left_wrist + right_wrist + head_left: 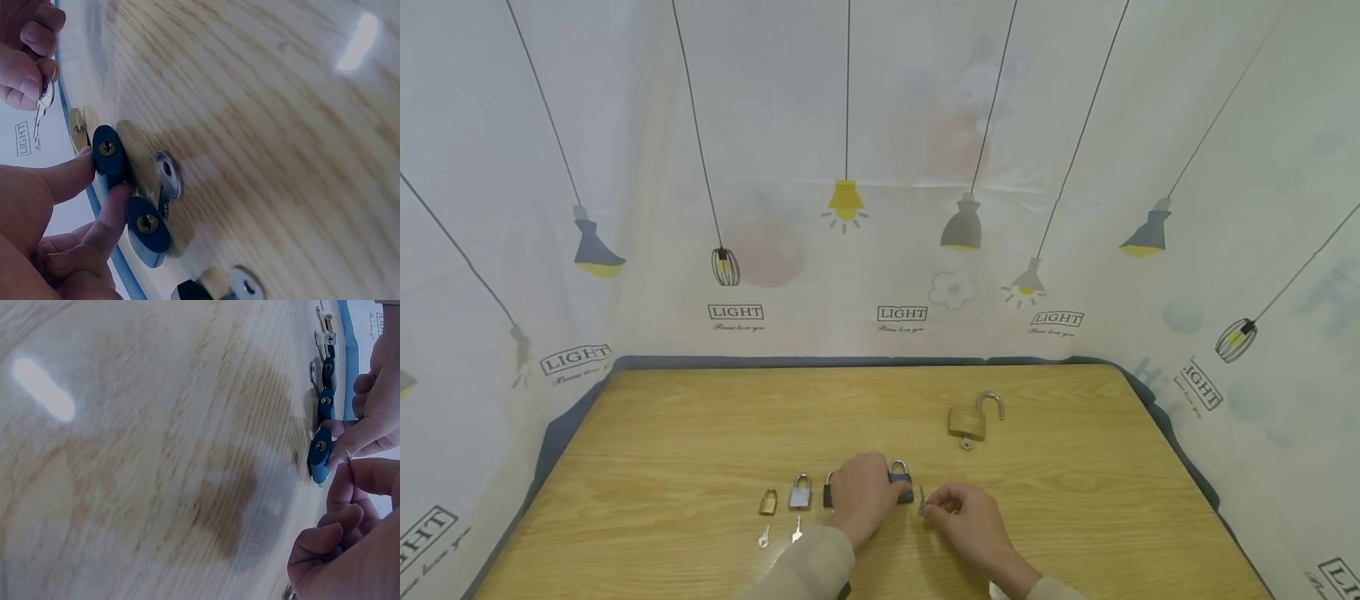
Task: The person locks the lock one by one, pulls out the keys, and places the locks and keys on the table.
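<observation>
My left hand [863, 500] holds a blue padlock [901, 490] by its sides, between thumb and a finger. In the left wrist view, the keyhole of this blue padlock [109, 150] faces the near side. My right hand [973, 525] pinches a small silver key [922, 505] between thumb and forefinger, just right of the padlock. The key [42, 107] points away from the fingertips and stands apart from the keyhole. Beside the held padlock stands a second blue padlock [149, 226], with a key [170, 178] lying before it.
Left of the hands stand a black padlock [828, 492], a silver padlock [801, 495] and a small brass padlock [767, 503]. Keys [764, 537] lie in front. Farther back, a large brass padlock [966, 422] lies with its shackle open and a key [967, 443] at its base.
</observation>
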Tool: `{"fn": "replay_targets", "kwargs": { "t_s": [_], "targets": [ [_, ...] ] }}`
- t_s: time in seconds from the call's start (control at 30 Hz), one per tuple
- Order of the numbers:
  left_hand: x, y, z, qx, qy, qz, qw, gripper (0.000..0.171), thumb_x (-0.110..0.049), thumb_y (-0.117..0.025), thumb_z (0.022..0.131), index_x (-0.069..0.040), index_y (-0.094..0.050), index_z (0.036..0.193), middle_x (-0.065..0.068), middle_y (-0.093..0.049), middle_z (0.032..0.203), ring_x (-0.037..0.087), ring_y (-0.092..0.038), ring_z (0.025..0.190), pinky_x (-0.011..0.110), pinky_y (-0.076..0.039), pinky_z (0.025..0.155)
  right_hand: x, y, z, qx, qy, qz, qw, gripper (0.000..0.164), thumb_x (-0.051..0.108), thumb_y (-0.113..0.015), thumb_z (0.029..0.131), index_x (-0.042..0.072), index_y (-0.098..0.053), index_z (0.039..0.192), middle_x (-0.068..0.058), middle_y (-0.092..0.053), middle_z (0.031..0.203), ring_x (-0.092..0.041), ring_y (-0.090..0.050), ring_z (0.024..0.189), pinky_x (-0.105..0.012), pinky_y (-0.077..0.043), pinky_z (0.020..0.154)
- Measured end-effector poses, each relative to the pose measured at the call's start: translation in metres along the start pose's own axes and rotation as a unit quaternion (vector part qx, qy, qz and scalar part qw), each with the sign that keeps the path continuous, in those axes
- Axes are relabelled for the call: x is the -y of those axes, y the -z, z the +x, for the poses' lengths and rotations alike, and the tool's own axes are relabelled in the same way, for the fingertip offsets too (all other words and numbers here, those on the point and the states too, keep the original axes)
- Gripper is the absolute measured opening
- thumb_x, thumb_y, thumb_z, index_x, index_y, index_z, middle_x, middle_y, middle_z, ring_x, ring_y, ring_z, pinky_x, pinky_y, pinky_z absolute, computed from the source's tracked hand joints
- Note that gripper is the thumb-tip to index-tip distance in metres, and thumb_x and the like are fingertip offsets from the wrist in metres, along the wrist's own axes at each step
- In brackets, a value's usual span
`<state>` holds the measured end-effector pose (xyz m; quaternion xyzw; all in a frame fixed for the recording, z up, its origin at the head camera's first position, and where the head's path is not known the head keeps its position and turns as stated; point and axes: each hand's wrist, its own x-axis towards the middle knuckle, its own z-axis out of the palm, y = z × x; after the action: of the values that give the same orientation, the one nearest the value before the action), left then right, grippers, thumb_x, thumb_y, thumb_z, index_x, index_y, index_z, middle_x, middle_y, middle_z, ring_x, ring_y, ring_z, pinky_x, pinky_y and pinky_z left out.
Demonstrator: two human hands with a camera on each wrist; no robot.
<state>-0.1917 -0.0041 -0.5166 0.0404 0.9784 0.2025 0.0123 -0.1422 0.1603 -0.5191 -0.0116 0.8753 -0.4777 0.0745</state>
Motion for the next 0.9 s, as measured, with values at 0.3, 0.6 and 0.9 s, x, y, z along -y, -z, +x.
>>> {"fn": "replay_targets", "kwargs": {
  "t_s": [0.3,0.6,0.9],
  "targets": [
    [0.008,0.000,0.000,-0.009,-0.016,-0.046,0.9988,0.036,-0.044,-0.075,0.078,-0.015,-0.058,0.064,-0.007,-0.050,0.050,0.007,-0.041,0.042,0.025,-0.035,0.046,0.004,-0.001,-0.002,0.016,-0.011,0.004,1.000,0.012,0.024,-0.070,0.085,0.013,-0.067,0.086,0.003,-0.065,0.083,-0.014,-0.054,0.077,-0.033,-0.044,0.071],
    [0.026,0.018,0.000,-0.039,-0.051,-0.092,0.9937,0.030,-0.038,-0.070,0.084,-0.008,-0.069,0.092,-0.006,-0.062,0.060,0.003,-0.048,0.048,0.023,-0.041,0.044,0.003,-0.006,-0.001,0.028,-0.001,-0.007,1.000,0.006,0.019,-0.072,0.081,0.014,-0.068,0.083,0.003,-0.066,0.084,-0.014,-0.055,0.077,-0.034,-0.044,0.070],
    [0.043,0.033,-0.003,-0.030,-0.028,-0.063,0.9971,0.026,-0.040,-0.069,0.085,-0.014,-0.070,0.091,-0.007,-0.063,0.063,0.005,-0.048,0.051,0.024,-0.041,0.047,0.004,-0.017,-0.002,0.024,0.026,-0.035,0.999,0.009,0.018,-0.074,0.078,0.013,-0.067,0.076,0.004,-0.064,0.070,-0.011,-0.054,0.065,-0.031,-0.045,0.061]
  ]
}}
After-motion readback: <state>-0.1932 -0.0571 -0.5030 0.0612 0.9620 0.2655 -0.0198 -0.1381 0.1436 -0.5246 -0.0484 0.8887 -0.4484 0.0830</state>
